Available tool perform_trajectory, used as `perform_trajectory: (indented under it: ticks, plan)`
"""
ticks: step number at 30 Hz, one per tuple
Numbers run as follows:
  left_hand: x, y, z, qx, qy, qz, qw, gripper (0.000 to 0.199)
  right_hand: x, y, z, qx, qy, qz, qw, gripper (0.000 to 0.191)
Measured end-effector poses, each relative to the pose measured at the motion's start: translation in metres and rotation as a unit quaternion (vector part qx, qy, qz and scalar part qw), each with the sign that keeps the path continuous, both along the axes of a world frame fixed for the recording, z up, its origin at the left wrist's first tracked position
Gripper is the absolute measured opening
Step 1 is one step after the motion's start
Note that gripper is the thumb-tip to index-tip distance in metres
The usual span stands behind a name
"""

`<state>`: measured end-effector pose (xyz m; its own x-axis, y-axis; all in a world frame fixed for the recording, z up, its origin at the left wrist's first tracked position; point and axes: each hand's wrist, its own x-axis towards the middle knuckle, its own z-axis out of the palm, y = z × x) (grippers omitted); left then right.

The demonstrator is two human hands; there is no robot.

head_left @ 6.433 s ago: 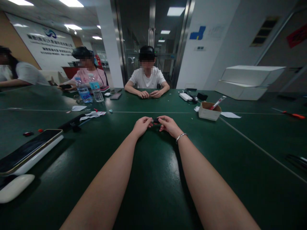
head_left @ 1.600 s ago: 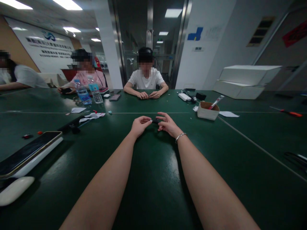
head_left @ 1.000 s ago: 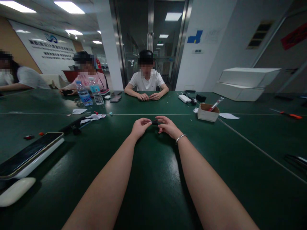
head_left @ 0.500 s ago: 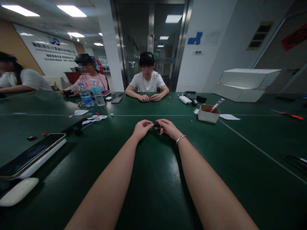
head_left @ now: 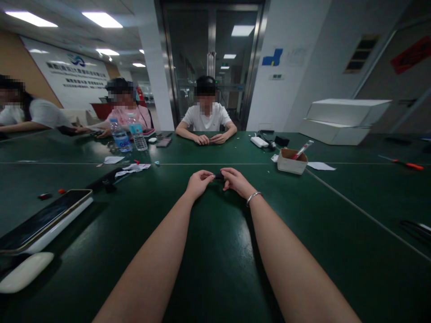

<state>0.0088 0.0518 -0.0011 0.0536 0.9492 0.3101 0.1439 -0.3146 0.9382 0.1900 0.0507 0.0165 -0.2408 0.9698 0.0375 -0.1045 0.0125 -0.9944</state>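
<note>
Between my two hands is a small dark object (head_left: 218, 176), short and narrow, with a lighter bit at its left end; its exact kind is too small to make out. My left hand (head_left: 200, 184) pinches the left end between thumb and fingertips. From the other side, my right hand (head_left: 236, 181), with a silver bangle at the wrist, grips the right end, its lower fingers curled beneath. Both hands are just above or on the green table (head_left: 215, 251); whether they rest on it I cannot tell.
A phone on a white box (head_left: 60, 220) and a white computer mouse (head_left: 27, 271) lie at left. Beyond are paper scraps (head_left: 133, 168) and water bottles (head_left: 137, 134). A small open box (head_left: 292, 162), white boxes (head_left: 346, 123) and a screwdriver (head_left: 409, 164) stand or lie right. Several people sit opposite.
My hands keep nearly the same pinch on the dark object, with the right fingers slightly shifted. The whole view has tilted a little. At the far left, a person's dark item and hands have moved.
</note>
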Motion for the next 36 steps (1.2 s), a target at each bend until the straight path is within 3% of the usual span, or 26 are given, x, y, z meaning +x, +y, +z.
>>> perform_trajectory:
  ticks: [2, 5, 9, 14, 18, 22, 27, 31, 36]
  plan:
    - [-0.0001, 0.0007, -0.0006, 0.002, 0.005, 0.002, 1.000, 0.015, 0.0001, -0.0004, 0.0003, 0.003, -0.010, 0.011, 1.000, 0.020]
    - [0.0001, 0.0011, -0.0011, -0.001, 0.007, 0.007, 1.000, 0.014, 0.0010, -0.0004, 0.0001, 0.021, 0.015, 0.025, 0.999, 0.035]
    - [0.0008, -0.0001, -0.0002, 0.003, 0.000, 0.004, 1.000, 0.013, 0.0014, 0.0018, -0.0018, 0.002, -0.004, 0.009, 1.000, 0.019]
    - [0.0012, -0.0006, 0.0009, 0.003, -0.004, 0.011, 1.000, 0.012, 0.0009, 0.0017, -0.0009, 0.025, 0.007, 0.019, 0.999, 0.035]
    - [0.0004, 0.0015, -0.0010, 0.002, -0.007, 0.012, 1.000, 0.015, 0.0002, -0.0010, 0.0018, 0.002, -0.013, 0.005, 1.000, 0.022]
    - [-0.0001, 0.0025, -0.0021, 0.004, -0.001, 0.021, 1.000, 0.014, 0.0006, -0.0021, 0.0019, 0.026, 0.011, 0.018, 0.999, 0.041]
    - [-0.0003, 0.0023, -0.0019, 0.006, 0.002, 0.015, 1.000, 0.012, 0.0002, 0.0001, 0.0001, 0.001, -0.011, 0.006, 1.000, 0.020]
    - [-0.0006, 0.0028, -0.0024, 0.012, 0.006, 0.020, 1.000, 0.013, 0.0005, 0.0006, -0.0005, 0.018, 0.014, 0.021, 1.000, 0.044]
    - [-0.0003, 0.0017, -0.0016, 0.007, -0.001, 0.016, 1.000, 0.013, 0.0005, -0.0005, -0.0004, 0.008, -0.018, 0.009, 1.000, 0.021]
